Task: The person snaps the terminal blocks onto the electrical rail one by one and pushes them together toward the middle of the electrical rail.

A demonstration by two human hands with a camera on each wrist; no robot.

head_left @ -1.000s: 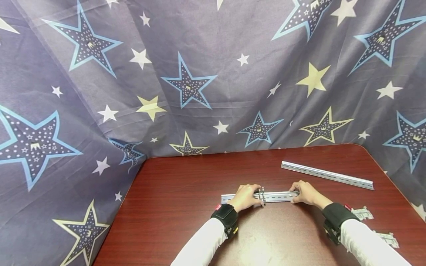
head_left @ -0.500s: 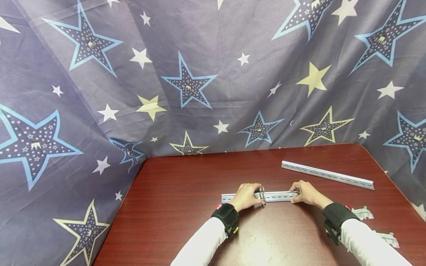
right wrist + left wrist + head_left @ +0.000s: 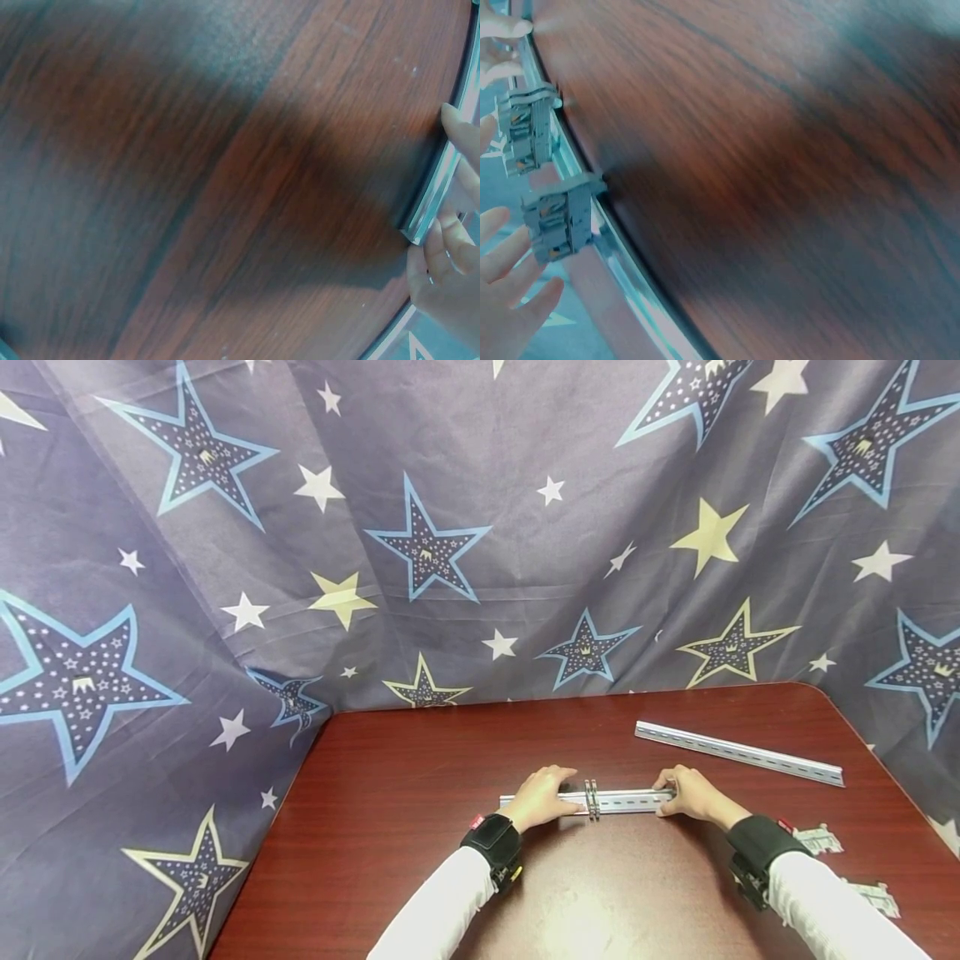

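A slotted metal DIN rail lies crosswise on the table. Two thin grey terminal blocks sit upright across it, slightly apart: a nearer block and a farther block in the left wrist view. My left hand is spread over the rail just left of the blocks, thumb on the near side, fingers on the far side, gripping nothing. With my right hand I hold the rail's right end, thumb at its near edge and fingers behind. Part of the rail is hidden under the left hand.
Farther back on the right, a second slotted rail lies at a slant. Two pale flat pieces, an upper piece and a lower piece, lie by the right forearm. A star-patterned curtain hangs behind the table.
My left hand has let go of the terminal blocks and drawn back a little to the left. The blocks stay on the rail. My right hand keeps its hold on the rail's end.
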